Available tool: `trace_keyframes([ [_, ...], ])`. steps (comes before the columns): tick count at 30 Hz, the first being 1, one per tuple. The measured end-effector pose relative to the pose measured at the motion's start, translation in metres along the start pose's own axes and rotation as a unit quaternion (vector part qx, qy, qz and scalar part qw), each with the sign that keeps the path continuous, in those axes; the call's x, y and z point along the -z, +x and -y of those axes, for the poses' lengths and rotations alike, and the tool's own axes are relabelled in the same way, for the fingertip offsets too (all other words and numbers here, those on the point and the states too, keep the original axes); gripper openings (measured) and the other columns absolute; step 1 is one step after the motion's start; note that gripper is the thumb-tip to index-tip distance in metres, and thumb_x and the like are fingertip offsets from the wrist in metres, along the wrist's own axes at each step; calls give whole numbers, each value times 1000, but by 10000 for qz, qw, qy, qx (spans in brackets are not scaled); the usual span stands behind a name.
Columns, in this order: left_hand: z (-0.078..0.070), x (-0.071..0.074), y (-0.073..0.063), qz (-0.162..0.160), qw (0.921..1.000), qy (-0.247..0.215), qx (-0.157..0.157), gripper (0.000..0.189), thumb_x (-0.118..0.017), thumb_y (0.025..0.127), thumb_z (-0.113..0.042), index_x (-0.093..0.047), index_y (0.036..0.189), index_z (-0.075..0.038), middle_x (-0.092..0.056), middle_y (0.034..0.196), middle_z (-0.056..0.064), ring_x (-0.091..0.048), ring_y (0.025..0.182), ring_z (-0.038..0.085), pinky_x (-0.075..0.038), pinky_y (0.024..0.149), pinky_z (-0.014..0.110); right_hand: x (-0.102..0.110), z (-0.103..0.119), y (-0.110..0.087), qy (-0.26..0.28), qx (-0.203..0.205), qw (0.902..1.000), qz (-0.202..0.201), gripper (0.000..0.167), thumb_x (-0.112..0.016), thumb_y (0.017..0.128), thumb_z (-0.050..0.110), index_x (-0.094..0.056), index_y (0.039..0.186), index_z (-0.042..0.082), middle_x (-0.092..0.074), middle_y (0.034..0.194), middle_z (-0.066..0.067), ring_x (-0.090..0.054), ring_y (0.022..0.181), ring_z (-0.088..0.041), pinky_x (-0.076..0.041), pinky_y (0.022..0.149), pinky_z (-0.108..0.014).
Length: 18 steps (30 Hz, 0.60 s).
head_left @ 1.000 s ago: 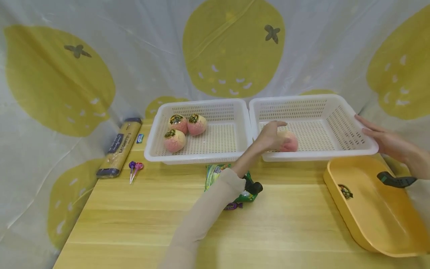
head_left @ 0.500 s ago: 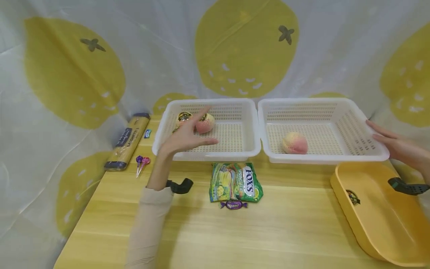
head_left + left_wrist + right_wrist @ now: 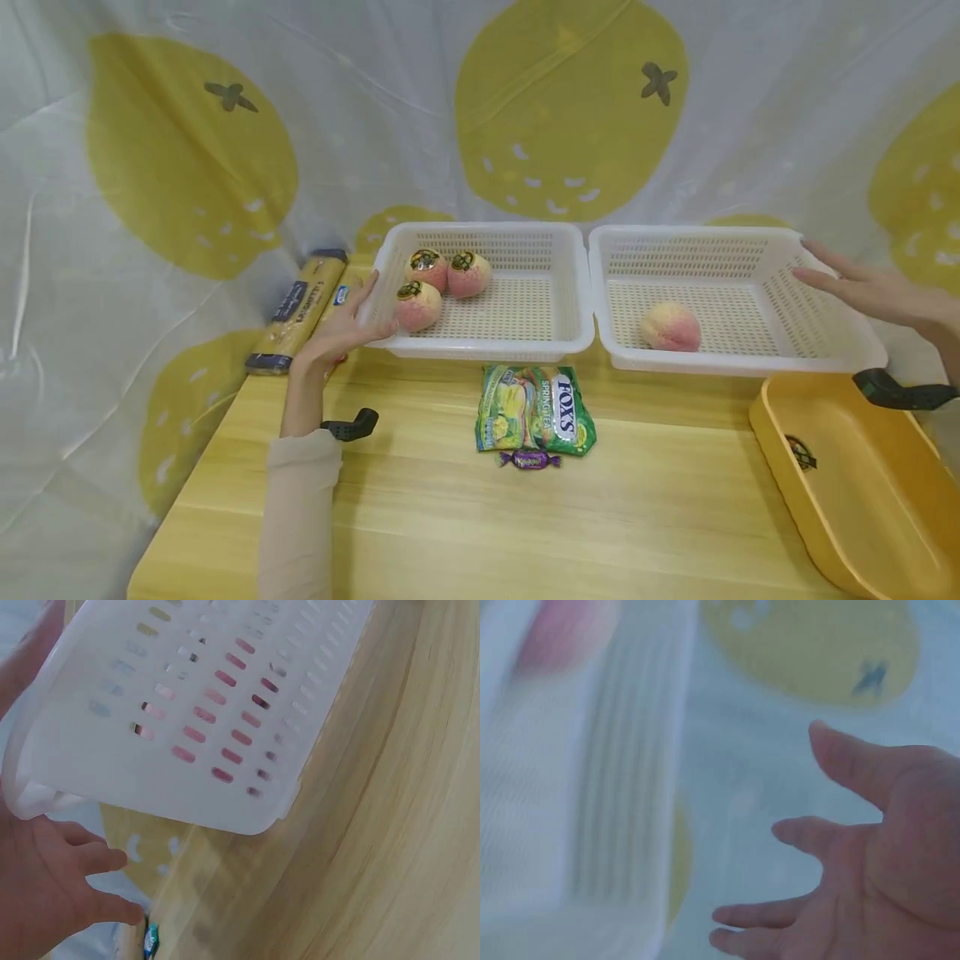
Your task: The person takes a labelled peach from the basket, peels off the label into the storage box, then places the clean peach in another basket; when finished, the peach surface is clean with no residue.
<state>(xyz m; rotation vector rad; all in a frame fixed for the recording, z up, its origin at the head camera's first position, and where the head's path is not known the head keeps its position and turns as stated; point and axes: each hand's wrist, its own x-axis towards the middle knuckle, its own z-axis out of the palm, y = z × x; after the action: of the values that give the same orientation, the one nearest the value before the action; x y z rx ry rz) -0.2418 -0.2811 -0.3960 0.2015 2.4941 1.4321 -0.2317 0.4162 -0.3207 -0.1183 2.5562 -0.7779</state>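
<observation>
Three pink-and-cream peaches [image 3: 420,310] with dark stickers sit in the left end of the left white plastic basket [image 3: 495,347]. One more peach [image 3: 671,327] lies in the right white basket [image 3: 735,364], towards its front. My left hand [image 3: 339,335] is at the left basket's outer end, fingers spread, the thumb by the rim. In the left wrist view its fingers [image 3: 105,907] extend below the basket's corner; firm contact is unclear. My right hand [image 3: 873,290] hovers at the right basket's outer end, and in the right wrist view its spread fingers [image 3: 795,832] are apart from the basket.
A yellow bin [image 3: 855,492] stands at the front right. Before the baskets lie a green Fox's candy bag [image 3: 536,410] and a purple wrapped candy [image 3: 529,460]. A spaghetti pack [image 3: 300,310] and a small blue packet [image 3: 342,293] are at the left. A lemon-print curtain [image 3: 375,100] hangs behind.
My left hand has let go of the peach in the right basket and moved left, past the left basket's peaches, to its outer end. My right hand has come off the right basket's rim.
</observation>
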Motion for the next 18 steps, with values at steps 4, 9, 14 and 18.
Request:
trace_keyframes([
  [4,8,-4,1,-15,9969,-784,-2,108,-78,92,-18,-3,166,-40,-4,175,8,-27,152,38,-31,122,59,-6,82,8,750,1060,9915,-123,62,-29,112,49,9,161,50,14,175,0,19,158,-42,10,112,-84],
  [9,11,-8,3,6,9913,-1310,-79,111,-79,89,-9,-5,167,-39,-9,175,8,-28,152,34,-36,120,50,-32,175,26,1366,1972,9708,-22,56,-37,110,52,-12,160,56,-15,175,7,-1,163,-30,5,121,-77],
  [14,13,-6,2,-17,9923,-1236,-127,115,-77,85,-2,-5,167,-38,-10,174,11,-29,151,39,-49,103,30,-66,236,76,1490,2434,9569,533,62,-46,108,50,-13,161,53,-21,174,-2,-14,162,-30,-6,126,-70],
  [18,13,-7,0,0,9914,-1290,-232,117,-77,83,1,-4,167,-36,-11,174,12,-28,152,38,-50,97,20,-91,262,120,1545,2440,9530,913,68,-50,106,50,-13,163,49,-21,173,-8,-18,161,-31,-12,127,-66],
])
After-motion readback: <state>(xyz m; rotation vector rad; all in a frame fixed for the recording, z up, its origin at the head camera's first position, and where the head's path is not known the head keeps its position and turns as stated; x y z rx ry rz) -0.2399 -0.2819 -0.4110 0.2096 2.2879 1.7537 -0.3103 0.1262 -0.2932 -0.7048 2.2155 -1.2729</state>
